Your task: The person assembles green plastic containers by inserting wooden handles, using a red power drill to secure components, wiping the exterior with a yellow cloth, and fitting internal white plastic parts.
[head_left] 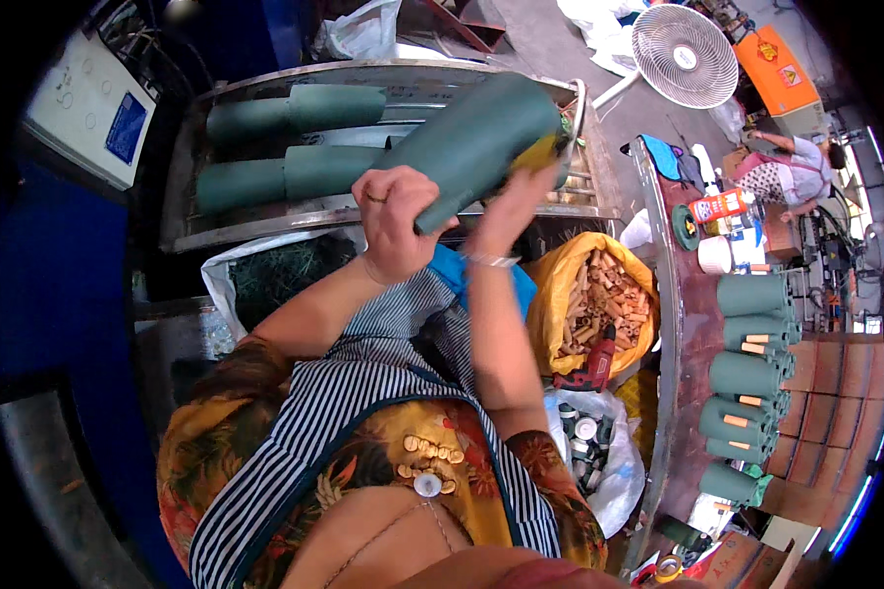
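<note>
My left hand [395, 221] is closed around the near edge of a dark green plastic cylinder [476, 128], which is tilted with its far right end raised. My right hand [511, 211] is at the cylinder's right end, blurred by motion. A yellow and black hand tool [538, 153] shows at its fingers; its working tip is hidden. Beneath the held piece is a metal-framed tray [403, 71]. Two rows of similar green cylinders, one at the back [295, 110] and one nearer [290, 172], lie at its left side.
Close on the right, a yellow sack [550, 329] holds short copper-coloured tubes, with a red power drill [591, 368] at its front. A white bag [221, 285] contains green shavings. Several green cylinders [742, 373] stand along the right-hand bench [673, 294]. Farther off are a fan [685, 56] and another person [791, 177].
</note>
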A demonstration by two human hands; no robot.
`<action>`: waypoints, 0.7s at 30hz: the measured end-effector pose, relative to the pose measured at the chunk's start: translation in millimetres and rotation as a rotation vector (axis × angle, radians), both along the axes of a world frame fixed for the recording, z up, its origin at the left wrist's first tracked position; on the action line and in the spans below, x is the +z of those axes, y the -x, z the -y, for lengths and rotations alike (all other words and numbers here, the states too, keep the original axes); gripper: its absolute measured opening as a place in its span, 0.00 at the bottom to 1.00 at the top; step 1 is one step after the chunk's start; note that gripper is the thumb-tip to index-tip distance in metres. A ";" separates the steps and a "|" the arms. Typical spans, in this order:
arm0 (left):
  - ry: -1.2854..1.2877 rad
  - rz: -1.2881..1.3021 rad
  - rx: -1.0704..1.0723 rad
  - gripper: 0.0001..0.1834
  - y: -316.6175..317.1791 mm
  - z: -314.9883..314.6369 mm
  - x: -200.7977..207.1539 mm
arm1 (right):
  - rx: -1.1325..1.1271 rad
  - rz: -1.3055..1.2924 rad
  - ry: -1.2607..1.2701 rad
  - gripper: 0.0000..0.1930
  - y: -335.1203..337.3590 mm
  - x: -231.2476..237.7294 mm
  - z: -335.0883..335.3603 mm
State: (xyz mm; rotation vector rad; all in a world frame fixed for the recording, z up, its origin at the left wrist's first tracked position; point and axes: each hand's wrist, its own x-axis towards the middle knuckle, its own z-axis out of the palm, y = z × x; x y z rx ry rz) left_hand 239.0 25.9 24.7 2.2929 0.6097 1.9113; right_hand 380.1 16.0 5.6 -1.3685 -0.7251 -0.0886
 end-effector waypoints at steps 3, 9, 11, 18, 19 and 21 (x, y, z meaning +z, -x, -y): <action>0.615 0.483 -0.117 0.19 -3.1 -14.3 -17.8 | 0.312 -0.073 0.264 0.23 88.4 -33.2 49.0; 1.539 0.900 -0.646 0.18 43.4 -21.9 -17.6 | 0.682 -0.994 -0.328 0.30 38.0 19.1 29.2; 1.894 0.768 -0.893 0.21 72.7 -40.9 -43.8 | 0.751 -1.118 -0.429 0.30 -10.5 35.2 20.3; 1.931 0.794 -1.170 0.23 43.6 -25.0 -24.2 | 0.932 -1.466 -0.287 0.26 41.6 -24.8 59.4; 1.880 0.802 -1.149 0.23 39.1 -24.8 -15.2 | 1.059 -1.504 -0.359 0.23 50.1 -44.5 70.9; 1.774 0.842 -1.095 0.22 35.4 -26.1 -2.4 | 0.871 -1.382 -0.398 0.25 38.0 -28.4 96.7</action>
